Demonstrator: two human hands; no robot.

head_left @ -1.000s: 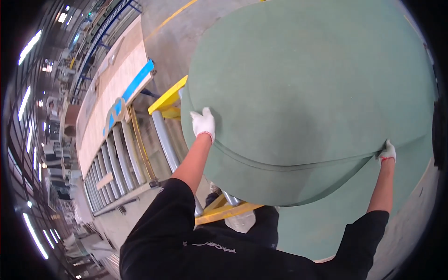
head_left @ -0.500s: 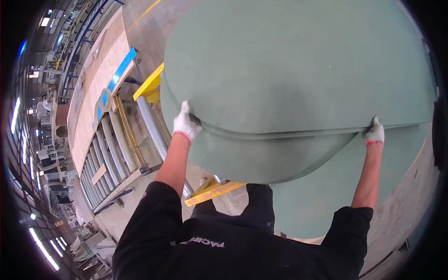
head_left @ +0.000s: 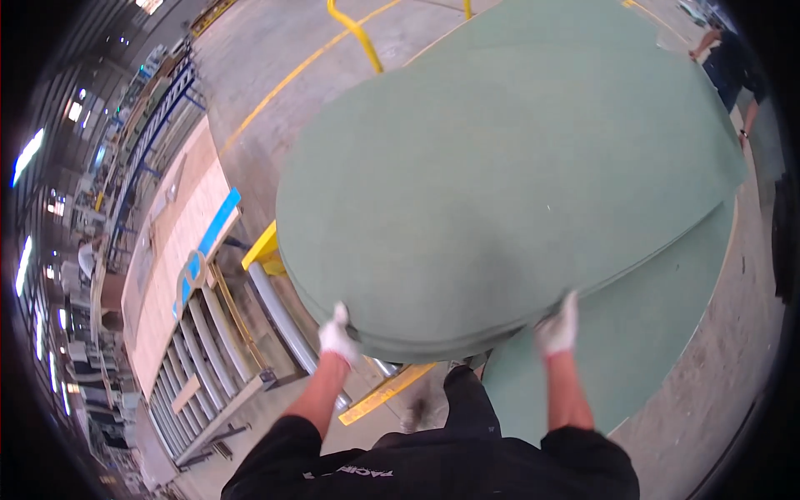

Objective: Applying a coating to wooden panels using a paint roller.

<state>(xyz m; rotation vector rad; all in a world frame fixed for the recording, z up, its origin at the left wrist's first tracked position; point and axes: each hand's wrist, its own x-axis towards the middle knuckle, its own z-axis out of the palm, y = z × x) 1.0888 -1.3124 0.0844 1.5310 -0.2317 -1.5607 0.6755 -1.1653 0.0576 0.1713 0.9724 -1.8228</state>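
A large green sheet (head_left: 467, 183) with a rounded left end spreads in front of me. My left hand (head_left: 338, 337), in a white knitted glove, is closed on its near left edge with the thumb on top. Farther right along the same edge, my right hand (head_left: 557, 329), also gloved and slightly blurred, grips the rim. Beneath lies another green sheet (head_left: 617, 342), which sticks out on the right. The fingers under the edge are hidden. A co-worker (head_left: 733, 71) stands at the far right with hands at the sheet's far edge.
Left of the sheet are a grey roller (head_left: 283, 312) on a yellow frame (head_left: 387, 396) and a roller conveyor (head_left: 200, 358). A wooden board (head_left: 179, 237) with a blue strip lies beyond the rollers. A yellow rail (head_left: 358, 35) rises at the far side.
Both hands have come closer to my body with the upper sheet's near edge, and the right has shifted left. More of the far floor and the co-worker now show.
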